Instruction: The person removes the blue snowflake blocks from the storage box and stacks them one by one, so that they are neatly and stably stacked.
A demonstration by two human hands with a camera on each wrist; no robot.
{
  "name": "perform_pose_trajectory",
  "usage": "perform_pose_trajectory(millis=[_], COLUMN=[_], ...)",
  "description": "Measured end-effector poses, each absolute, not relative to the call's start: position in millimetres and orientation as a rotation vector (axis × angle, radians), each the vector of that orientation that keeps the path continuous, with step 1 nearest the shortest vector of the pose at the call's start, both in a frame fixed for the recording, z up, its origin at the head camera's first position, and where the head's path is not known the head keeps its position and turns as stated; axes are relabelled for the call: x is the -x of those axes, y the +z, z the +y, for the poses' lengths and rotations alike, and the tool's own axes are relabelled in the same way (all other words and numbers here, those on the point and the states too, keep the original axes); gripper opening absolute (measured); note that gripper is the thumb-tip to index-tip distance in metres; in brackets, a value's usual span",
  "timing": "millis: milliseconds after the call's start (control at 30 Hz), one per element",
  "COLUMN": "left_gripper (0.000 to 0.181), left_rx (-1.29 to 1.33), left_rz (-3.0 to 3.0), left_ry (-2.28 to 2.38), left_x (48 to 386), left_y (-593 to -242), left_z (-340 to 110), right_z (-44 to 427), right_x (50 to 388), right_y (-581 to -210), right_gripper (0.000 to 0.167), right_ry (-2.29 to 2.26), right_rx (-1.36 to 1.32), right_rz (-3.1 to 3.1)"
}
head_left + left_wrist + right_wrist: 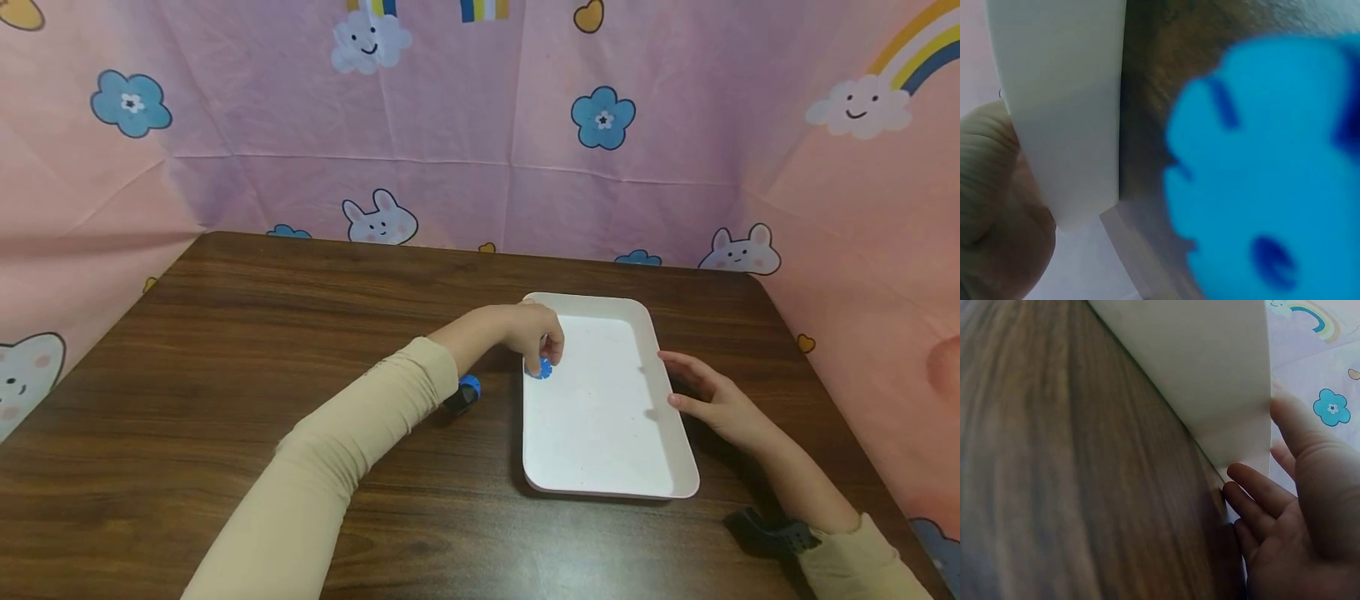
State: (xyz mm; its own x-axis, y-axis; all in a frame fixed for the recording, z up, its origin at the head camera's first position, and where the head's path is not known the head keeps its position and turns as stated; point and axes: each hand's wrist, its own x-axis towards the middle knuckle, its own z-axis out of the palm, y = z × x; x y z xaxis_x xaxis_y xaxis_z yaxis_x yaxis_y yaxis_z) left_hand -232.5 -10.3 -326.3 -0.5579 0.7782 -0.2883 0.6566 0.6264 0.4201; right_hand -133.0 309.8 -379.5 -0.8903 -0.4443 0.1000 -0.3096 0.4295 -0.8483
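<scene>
My left hand (534, 329) reaches over the left wall of a white tray (607, 417) and pinches a blue notched disc (542, 369) just inside it. In the left wrist view that hand (1004, 206) shows beyond the tray's outer wall (1063, 112), and its fingertips are hidden. Another blue notched disc (1260, 169) looms blurred, close to that camera; the head view has it (470, 386) on the table beside my left wrist. My right hand (708, 396) rests against the tray's right side, thumb and fingers loosely extended; the right wrist view shows its fingers (1263, 494) by the outer wall.
The tray stands right of centre on a dark wood-grain table (247, 375). A patterned pink and lilac cloth (465, 108) hangs behind the table and at both sides. A black wrist strap (772, 533) sits by the right sleeve.
</scene>
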Motion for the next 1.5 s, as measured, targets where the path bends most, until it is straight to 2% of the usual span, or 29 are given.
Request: perform_pose_trajectory(millis=[633, 1167, 1500], left_gripper=[0.005, 0.004, 0.004], left_rx=[-1.151, -1.243, -1.259], left_rz=[2.361, 2.347, 2.313], left_ry=[0.462, 0.659, 0.829], left_x=[235, 240, 232], left_y=[-323, -305, -295], left_z=[-13, -27, -50], right_z=[311, 310, 310], right_x=[133, 132, 132], right_y=[-381, -379, -380], right_gripper=[0.057, 0.057, 0.057], right_ry=[-1.442, -1.444, -1.426], right_rx=[0.646, 0.640, 0.635], right_rz=[2.544, 2.536, 2.556])
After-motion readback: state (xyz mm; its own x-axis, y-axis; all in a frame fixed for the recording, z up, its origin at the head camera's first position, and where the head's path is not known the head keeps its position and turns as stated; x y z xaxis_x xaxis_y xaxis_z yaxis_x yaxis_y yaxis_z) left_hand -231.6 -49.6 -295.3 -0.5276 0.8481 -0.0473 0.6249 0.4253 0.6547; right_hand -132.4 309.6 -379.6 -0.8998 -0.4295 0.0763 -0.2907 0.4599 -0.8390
